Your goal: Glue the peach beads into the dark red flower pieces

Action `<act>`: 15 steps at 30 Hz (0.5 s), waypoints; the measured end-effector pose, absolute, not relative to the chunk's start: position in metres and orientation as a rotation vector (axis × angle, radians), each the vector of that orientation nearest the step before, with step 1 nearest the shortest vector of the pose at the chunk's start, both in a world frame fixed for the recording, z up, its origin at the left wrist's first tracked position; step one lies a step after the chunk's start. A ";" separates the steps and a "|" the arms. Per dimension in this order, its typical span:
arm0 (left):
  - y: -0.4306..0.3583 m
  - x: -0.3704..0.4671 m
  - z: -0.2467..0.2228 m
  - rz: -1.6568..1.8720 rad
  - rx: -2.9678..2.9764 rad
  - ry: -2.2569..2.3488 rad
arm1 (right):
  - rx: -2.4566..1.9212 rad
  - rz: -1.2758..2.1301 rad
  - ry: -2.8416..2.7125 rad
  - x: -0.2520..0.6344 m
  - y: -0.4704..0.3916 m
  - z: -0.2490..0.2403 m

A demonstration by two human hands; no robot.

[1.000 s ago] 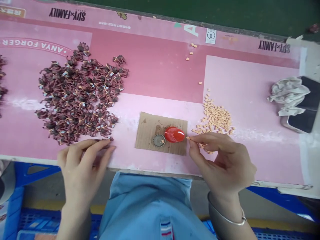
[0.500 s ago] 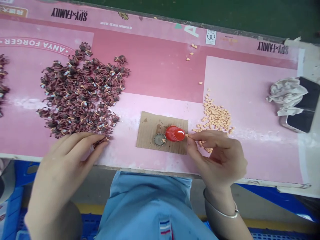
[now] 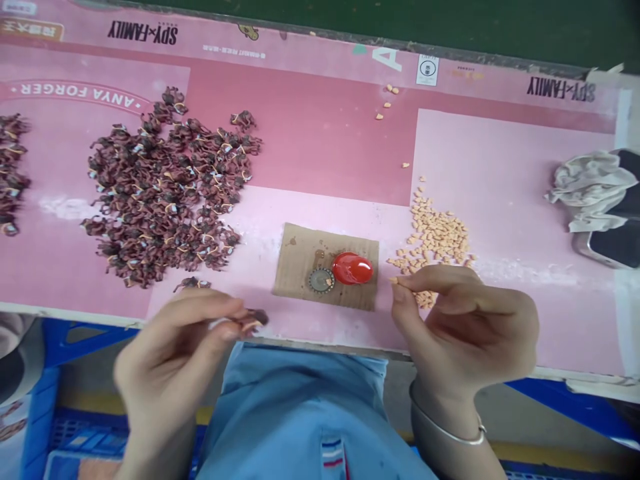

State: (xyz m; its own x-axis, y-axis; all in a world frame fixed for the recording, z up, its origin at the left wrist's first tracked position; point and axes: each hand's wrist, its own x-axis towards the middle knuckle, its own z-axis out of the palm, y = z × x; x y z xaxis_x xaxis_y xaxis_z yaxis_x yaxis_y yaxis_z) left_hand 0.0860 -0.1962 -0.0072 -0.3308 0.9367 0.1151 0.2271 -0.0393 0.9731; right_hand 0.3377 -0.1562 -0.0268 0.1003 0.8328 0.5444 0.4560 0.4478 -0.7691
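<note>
My left hand (image 3: 175, 347) is closed, pinching a small dark brown figurine (image 3: 255, 321) between thumb and fingers near the table's front edge. A single similar piece lies just behind that hand, in front of a big pile of brown figurines (image 3: 165, 193). My right hand (image 3: 465, 327) pinches a tiny pale-orange piece (image 3: 394, 281) at its fingertips, beside a heap of such orange pieces (image 3: 437, 237). Between the hands lies a cardboard piece (image 3: 295, 267). On it are a shiny red cap-like object (image 3: 350, 268) and a round metal bottle-cap-like dish (image 3: 321, 281).
More brown figurines (image 3: 13, 173) lie at the far left. Crumpled whitish cloth (image 3: 593, 187) rests on a dark phone-like object (image 3: 613, 245) at the right. A few loose orange pieces (image 3: 387, 105) are scattered toward the back of the pink printed table cover (image 3: 325, 133).
My left hand has lifted a figurine off the table beside the pile and moved right and nearer to me. My right hand has drawn away from the red object, rightward, still pinching the orange piece.
</note>
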 end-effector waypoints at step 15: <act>-0.181 0.146 -0.009 1.074 0.426 0.812 | -0.979 0.957 -1.443 0.302 -0.177 0.006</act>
